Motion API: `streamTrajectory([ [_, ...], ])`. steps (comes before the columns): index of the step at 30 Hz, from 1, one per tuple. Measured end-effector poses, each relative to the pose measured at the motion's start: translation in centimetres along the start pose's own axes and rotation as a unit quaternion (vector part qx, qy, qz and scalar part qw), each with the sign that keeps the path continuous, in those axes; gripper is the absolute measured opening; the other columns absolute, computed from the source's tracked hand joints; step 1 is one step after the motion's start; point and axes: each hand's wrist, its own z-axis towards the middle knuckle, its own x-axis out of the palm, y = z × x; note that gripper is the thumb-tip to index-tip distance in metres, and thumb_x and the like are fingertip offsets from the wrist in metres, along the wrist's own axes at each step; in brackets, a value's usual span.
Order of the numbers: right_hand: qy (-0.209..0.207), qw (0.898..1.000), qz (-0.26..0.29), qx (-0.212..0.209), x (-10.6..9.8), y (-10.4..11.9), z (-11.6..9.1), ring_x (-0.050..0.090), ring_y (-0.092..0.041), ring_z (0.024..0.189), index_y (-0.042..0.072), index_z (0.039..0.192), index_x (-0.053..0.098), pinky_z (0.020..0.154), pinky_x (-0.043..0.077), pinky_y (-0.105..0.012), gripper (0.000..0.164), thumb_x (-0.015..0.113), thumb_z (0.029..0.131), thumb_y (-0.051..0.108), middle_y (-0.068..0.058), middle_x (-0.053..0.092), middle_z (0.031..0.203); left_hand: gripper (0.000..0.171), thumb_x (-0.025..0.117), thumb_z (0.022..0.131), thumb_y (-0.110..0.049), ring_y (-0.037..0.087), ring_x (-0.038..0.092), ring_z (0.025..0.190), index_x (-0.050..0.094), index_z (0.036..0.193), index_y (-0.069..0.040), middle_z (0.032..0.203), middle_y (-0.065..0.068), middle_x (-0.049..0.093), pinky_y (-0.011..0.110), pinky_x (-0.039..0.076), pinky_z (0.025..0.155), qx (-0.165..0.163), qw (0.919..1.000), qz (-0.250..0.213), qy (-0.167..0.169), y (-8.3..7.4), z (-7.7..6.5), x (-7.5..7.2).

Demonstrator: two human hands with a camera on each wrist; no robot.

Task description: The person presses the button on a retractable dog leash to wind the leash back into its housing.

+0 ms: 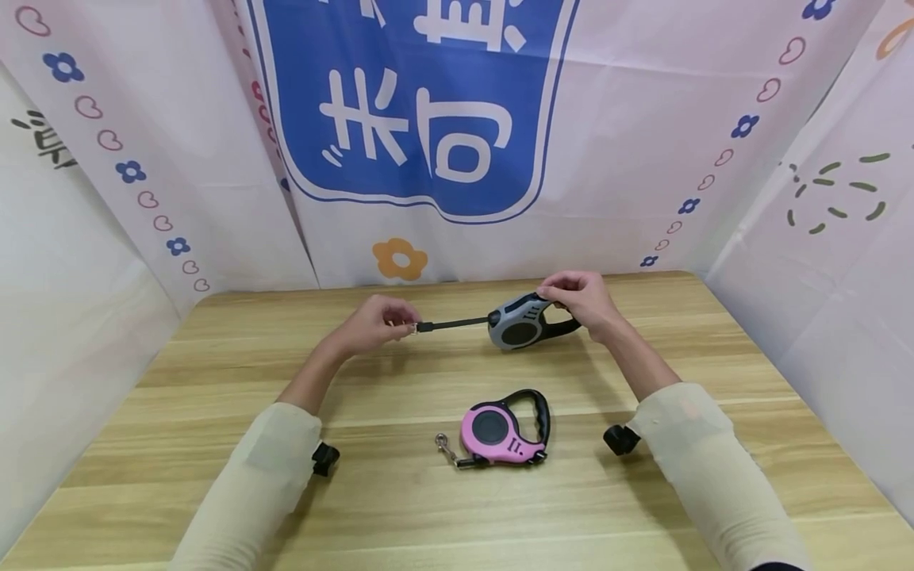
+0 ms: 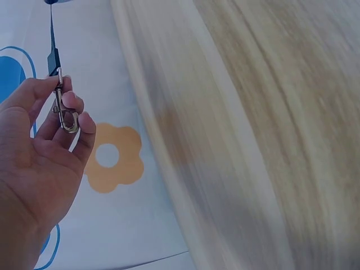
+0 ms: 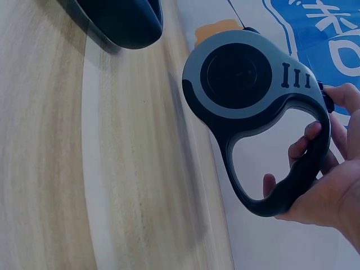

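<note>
A grey and black retractable dog leash (image 1: 517, 313) is held above the table's far half. My right hand (image 1: 587, 303) grips its black handle (image 3: 306, 171), with the thumb by the button on top in the right wrist view. Out of the casing, a short black strap (image 1: 460, 323) runs taut to the left. At its end, my left hand (image 1: 373, 325) pinches the metal snap hook (image 2: 61, 104) between thumb and fingers. Nearer to me, a pink and black retractable leash (image 1: 508, 444) lies on the table, its metal hook (image 1: 444, 446) pointing left. Neither hand touches it.
The wooden table (image 1: 385, 507) ends at a printed cloth backdrop (image 1: 607, 174), close behind both hands. Black wrist mounts stick out from the left sleeve (image 1: 250, 476) and the right sleeve (image 1: 714, 468). A dark, partly cut-off object (image 3: 124, 22) shows at the top of the right wrist view.
</note>
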Motion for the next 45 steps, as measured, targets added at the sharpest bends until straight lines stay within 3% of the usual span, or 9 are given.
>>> streamTrajectory([
  [8, -0.001, 1.000, -0.010, -0.002, 0.1, -0.3, 0.1, 0.055, -0.010, 0.076, -0.014, 0.111, 0.069, 0.069, 0.048, -0.020, 0.027, 0.071, 0.098, 0.009, 0.008, 0.066, 0.081, 0.014, 0.063, 0.098, 0.003, 0.023, 0.061, 0.081, 0.072, 0.108, 0.006, 0.100, 0.027, 0.069, 0.027, 0.053, 0.070, -0.009, 0.9999, -0.006, 0.007, 0.1, 0.2, 0.3],
  [28, 0.000, 1.000, 0.004, -0.015, 0.6, -0.5, 0.2, 0.051, -0.011, 0.070, -0.014, 0.108, 0.069, 0.063, 0.043, -0.021, 0.024, 0.070, 0.098, 0.007, 0.007, 0.064, 0.077, 0.013, 0.062, 0.098, 0.004, 0.021, 0.059, 0.077, 0.071, 0.107, 0.005, 0.093, 0.015, 0.070, 0.025, 0.050, 0.066, -0.005, 0.9999, -0.014, 0.008, -0.5, 0.8, 1.1],
  [39, 0.000, 1.000, 0.003, -0.011, 1.0, -0.6, 0.2, 0.052, -0.009, 0.071, -0.016, 0.110, 0.068, 0.064, 0.044, -0.020, 0.025, 0.069, 0.098, 0.007, 0.008, 0.064, 0.078, 0.015, 0.061, 0.099, 0.002, 0.021, 0.059, 0.077, 0.070, 0.110, 0.005, 0.096, 0.017, 0.070, 0.026, 0.051, 0.066, 0.001, 0.9999, -0.007, 0.013, -0.7, 1.0, 1.5],
  [45, 0.002, 1.000, 0.005, -0.016, 1.2, -0.6, 0.3, 0.052, -0.009, 0.070, -0.016, 0.109, 0.068, 0.064, 0.044, -0.020, 0.025, 0.069, 0.097, 0.006, 0.008, 0.063, 0.077, 0.017, 0.059, 0.099, 0.003, 0.028, 0.060, 0.077, 0.070, 0.111, 0.006, 0.096, 0.018, 0.070, 0.028, 0.051, 0.066, 0.006, 0.9997, -0.017, 0.014, -0.6, 1.1, 1.6],
])
